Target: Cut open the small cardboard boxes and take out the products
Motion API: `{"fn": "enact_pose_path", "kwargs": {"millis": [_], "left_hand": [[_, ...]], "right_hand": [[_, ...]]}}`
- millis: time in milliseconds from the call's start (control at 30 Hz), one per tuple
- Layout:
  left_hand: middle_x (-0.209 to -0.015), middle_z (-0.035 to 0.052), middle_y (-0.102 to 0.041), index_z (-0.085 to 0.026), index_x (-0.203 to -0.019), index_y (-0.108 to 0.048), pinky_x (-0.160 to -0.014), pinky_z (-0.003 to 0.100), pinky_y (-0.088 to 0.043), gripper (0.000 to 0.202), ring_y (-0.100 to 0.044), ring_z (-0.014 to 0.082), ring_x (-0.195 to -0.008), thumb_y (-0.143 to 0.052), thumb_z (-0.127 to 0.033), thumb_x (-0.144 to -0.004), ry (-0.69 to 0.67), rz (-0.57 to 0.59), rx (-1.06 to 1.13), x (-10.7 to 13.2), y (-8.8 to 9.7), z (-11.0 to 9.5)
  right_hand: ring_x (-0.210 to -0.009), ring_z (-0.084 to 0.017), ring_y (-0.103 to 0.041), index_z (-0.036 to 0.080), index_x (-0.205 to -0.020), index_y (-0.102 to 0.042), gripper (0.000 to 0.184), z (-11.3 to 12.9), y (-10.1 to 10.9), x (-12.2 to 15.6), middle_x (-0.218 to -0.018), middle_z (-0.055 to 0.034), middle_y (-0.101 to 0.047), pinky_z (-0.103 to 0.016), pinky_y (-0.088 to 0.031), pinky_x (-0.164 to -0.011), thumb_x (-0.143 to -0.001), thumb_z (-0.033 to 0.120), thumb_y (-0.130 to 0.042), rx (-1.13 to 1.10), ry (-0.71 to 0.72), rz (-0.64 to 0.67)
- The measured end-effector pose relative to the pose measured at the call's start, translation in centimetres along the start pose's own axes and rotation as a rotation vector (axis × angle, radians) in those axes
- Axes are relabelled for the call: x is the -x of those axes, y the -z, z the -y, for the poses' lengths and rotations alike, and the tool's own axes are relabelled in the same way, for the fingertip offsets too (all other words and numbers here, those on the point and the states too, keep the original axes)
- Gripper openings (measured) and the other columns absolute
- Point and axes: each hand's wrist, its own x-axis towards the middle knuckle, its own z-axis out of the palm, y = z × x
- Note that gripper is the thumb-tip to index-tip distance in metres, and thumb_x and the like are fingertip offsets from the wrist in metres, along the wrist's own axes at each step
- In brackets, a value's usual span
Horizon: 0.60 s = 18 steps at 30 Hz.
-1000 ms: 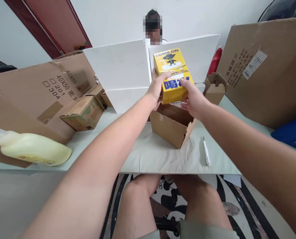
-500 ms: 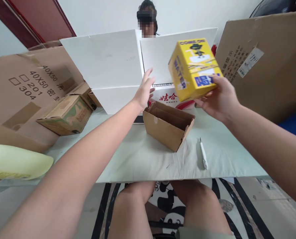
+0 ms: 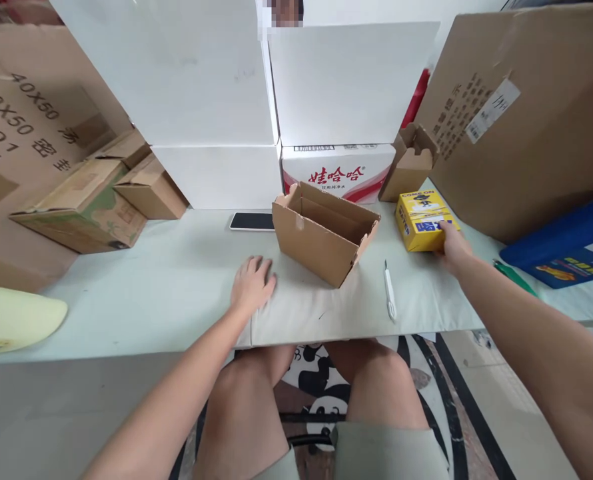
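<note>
My right hand (image 3: 455, 248) grips the near right side of a yellow printed box (image 3: 424, 227), which is down at the right of the table. My left hand (image 3: 252, 283) lies on the pale green tablecloth (image 3: 176, 287), fingers stretched out and holding nothing. Between the hands stands an open-topped brown cardboard box (image 3: 321, 240), its inside bare where it shows. To the right of that box lies a slim white pen-like tool (image 3: 390, 293) with a thin dark tip.
Behind are a white-and-red carton (image 3: 336, 170), white panels (image 3: 211, 80), a phone (image 3: 251, 221) and another open brown box (image 3: 410, 160). Cardboard boxes (image 3: 81, 200) stand left, a large carton (image 3: 541, 120) and blue package (image 3: 566, 250) right. A pale yellow bottle (image 3: 19, 317) sits front left.
My right hand has lowered the yellow box from mid-air to the table at the right. My left hand has come down from above the brown box onto the cloth. The view tilts further down.
</note>
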Motion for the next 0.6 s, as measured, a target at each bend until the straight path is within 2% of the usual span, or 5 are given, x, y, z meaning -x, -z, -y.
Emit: {"fn": "enact_pose_path", "kwargs": {"millis": [67,167,300,500,600], "left_hand": [[-0.153,0.0208,-0.058,-0.014,-0.138,-0.068,-0.129,0.061,-0.033,0.052,-0.041,0.0442,-0.155,-0.048,-0.034,-0.094,-0.014,0.016,-0.069,0.1,-0.3,-0.3],[-0.153,0.0224,-0.058,-0.013,-0.143,-0.066,-0.127,0.06,-0.036,0.054,-0.042,0.0451,-0.154,-0.047,-0.034,-0.096,-0.027,0.036,-0.141,0.1,-0.2,-0.4],[-0.152,0.0218,-0.059,-0.013,-0.146,-0.064,-0.125,0.057,-0.041,0.055,-0.044,0.0442,-0.153,-0.046,-0.035,-0.098,-0.04,0.047,-0.26,0.1,-0.2,-0.3],[-0.149,0.0228,-0.06,-0.013,-0.143,-0.066,-0.122,0.06,-0.044,0.054,-0.047,0.0461,-0.151,-0.049,-0.036,-0.098,-0.06,0.033,-0.283,0.1,-0.6,0.0],[-0.147,0.0234,-0.061,-0.013,-0.142,-0.067,-0.121,0.062,-0.045,0.054,-0.049,0.0466,-0.149,-0.05,-0.037,-0.098,-0.074,0.017,-0.276,0.1,-0.8,0.4]], "right_hand": [[-0.123,-0.023,-0.064,0.018,-0.137,-0.062,0.045,-0.1,-0.5,-1.1,-0.14,-0.0118,-0.062,-0.047,-0.058,-0.104,-0.101,0.045,-0.066,0.147,-0.016,-0.045],[-0.122,-0.023,-0.064,0.018,-0.135,-0.063,0.043,0.3,-1.4,-2.2,-0.138,-0.0115,-0.063,-0.047,-0.058,-0.105,-0.101,0.045,-0.065,0.27,-0.038,-0.029],[-0.114,-0.021,-0.067,0.017,-0.137,-0.062,0.047,1.2,-3.4,-3.2,-0.133,-0.0114,-0.065,-0.043,-0.061,-0.098,-0.102,0.048,-0.064,0.243,-0.04,0.003],[-0.086,-0.009,-0.065,0.011,-0.147,-0.047,0.051,3.0,-7.6,-5.6,-0.13,-0.0128,-0.066,-0.022,-0.061,-0.072,-0.109,0.045,-0.05,0.172,-0.014,0.019],[-0.091,-0.01,-0.067,0.01,-0.146,-0.045,0.049,4.0,-9.6,-7.3,-0.132,-0.0146,-0.065,-0.022,-0.061,-0.075,-0.11,0.043,-0.049,0.164,0.012,0.028]]}}
